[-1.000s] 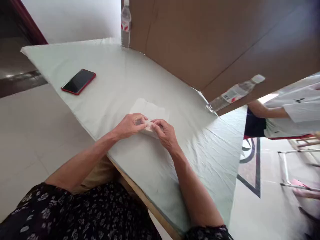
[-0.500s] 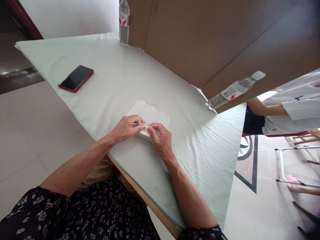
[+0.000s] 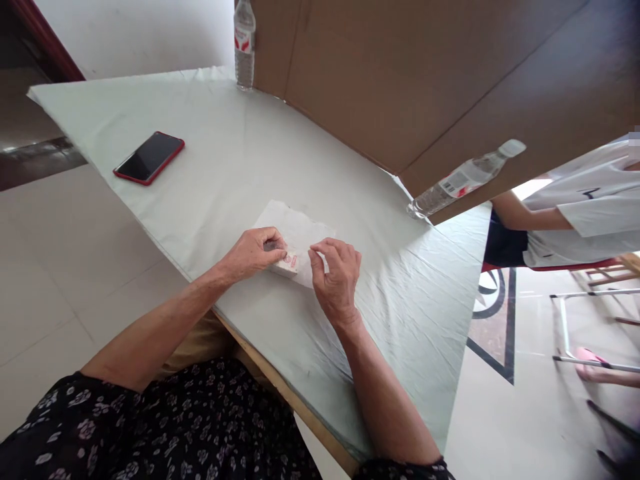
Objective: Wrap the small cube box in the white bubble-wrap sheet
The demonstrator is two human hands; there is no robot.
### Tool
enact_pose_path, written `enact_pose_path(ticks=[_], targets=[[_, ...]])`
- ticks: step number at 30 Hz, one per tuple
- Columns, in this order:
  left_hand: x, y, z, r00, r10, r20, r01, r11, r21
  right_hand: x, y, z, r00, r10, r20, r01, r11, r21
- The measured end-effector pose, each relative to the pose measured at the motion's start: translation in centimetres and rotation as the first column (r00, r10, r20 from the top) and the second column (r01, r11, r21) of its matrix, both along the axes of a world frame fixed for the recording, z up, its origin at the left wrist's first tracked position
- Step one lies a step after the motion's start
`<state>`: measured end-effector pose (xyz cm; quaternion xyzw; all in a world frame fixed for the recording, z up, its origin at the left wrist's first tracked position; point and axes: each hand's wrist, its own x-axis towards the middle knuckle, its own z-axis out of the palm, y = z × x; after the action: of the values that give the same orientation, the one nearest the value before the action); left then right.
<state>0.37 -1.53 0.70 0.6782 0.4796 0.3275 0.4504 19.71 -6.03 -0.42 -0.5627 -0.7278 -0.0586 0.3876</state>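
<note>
A small white box-like block [image 3: 286, 268] with red printing on top rests near the table's front edge. Thin white paper [image 3: 293, 223] spreads out behind it and comes round its right side. At the block's left end, my left hand [image 3: 254, 253] is closed, its thumb on the printed top. My right hand [image 3: 339, 273], just to the right of the block, has thumb and forefinger pinched together at the paper's edge. How much paper lies inside that pinch is hard to see.
A pale green cloth [image 3: 215, 160] covers the table. On the left lies a red-cased phone [image 3: 149, 158]. Brown cardboard panels [image 3: 360, 80] stand behind, with one water bottle [image 3: 245, 47] at their left and another bottle [image 3: 465, 179] at right. A person in a white shirt [image 3: 590, 207] sits beyond.
My right hand has moved to the right, away from my left hand, and the block's red printing shows more plainly between them. My left hand stays almost where it was.
</note>
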Motion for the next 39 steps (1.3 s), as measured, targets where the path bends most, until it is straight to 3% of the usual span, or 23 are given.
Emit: enact_pose_path(ticks=[4, 8, 14, 19, 22, 29, 34, 39], targets=[[0.1, 0.3, -0.3, 1.0, -0.013, -0.002, 0.013, 1.0, 0.02, -1.8, -1.7, 0.8, 0.956, 0.158, 0.247, -0.162, 0.987, -0.002], [-0.8, 0.6, -0.2, 1.0, -0.022, 0.001, 0.022, 0.999, 0.046, -3.0, -2.2, 0.5, 0.909, 0.176, 0.378, -0.131, 0.981, -0.143], [-3.8, 0.8, 0.0, 0.992, -0.004, -0.129, 0.011, 0.999, 0.053, -3.1, -1.7, 0.2, 0.883, 0.17, 0.437, -0.088, 0.976, -0.2], [-4.9, 1.1, -1.0, 0.949, 0.158, -0.272, -0.133, 0.985, 0.106, -3.3, -1.4, -0.2, 0.88, 0.151, 0.45, -0.073, 0.98, -0.186], [-5.5, 1.1, -0.7, 0.913, 0.21, -0.351, -0.205, 0.977, 0.05, -3.4, -1.4, -0.3, 0.884, 0.151, 0.443, -0.074, 0.98, -0.186], [-5.2, 1.2, 1.2, 0.868, 0.086, -0.489, -0.163, 0.98, -0.116, -3.5, -1.3, -0.4, 0.884, 0.131, 0.449, -0.071, 0.986, -0.148], [-4.6, 2.1, 0.9, 0.911, 0.069, -0.407, -0.164, 0.965, -0.204, -3.6, -1.3, -0.5, 0.886, 0.136, 0.443, -0.078, 0.986, -0.148], [-5.0, 3.2, 0.8, 0.912, -0.058, -0.405, -0.051, 0.966, -0.253, -3.5, -1.3, -0.7, 0.886, 0.134, 0.443, -0.081, 0.987, -0.137]])
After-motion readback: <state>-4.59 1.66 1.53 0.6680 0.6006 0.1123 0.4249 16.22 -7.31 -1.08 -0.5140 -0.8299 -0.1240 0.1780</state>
